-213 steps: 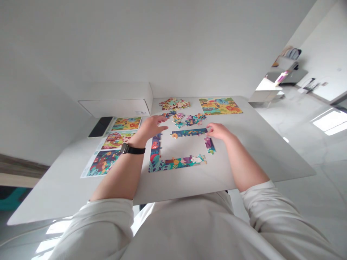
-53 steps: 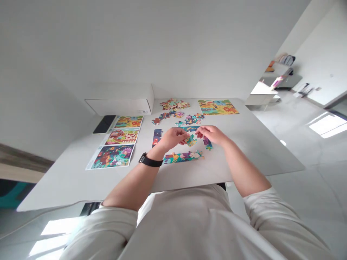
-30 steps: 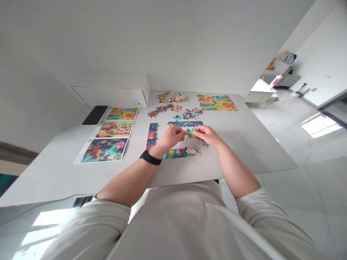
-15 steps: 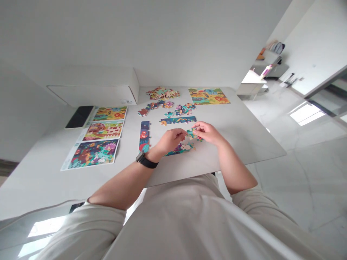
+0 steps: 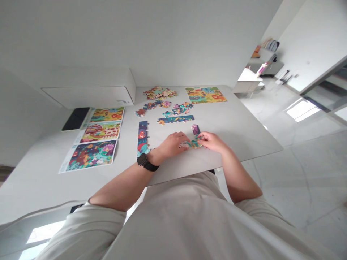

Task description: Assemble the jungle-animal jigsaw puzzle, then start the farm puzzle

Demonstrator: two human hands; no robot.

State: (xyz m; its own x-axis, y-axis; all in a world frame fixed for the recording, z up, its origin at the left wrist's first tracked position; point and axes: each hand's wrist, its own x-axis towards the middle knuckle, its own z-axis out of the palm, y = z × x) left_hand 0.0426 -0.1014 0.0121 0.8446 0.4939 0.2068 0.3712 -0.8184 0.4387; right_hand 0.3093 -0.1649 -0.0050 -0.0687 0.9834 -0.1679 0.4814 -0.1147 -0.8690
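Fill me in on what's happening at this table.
A person is working on a jigsaw border with both bare hands. The right hand has its fingertips at a teal-green corner piece; whether it is fully joined is too small to tell. The left hand lies over the bottom strip, hiding much of it. The left strip and dark blue top strip lie apart. Loose puzzle pieces lie beyond, and a three-picture sheet lies to the left.

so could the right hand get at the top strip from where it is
Probably yes: the top strip lies ahead and to its left, with only table and the purple piece lying between. The right hand would first have to leave the green piece it touches.
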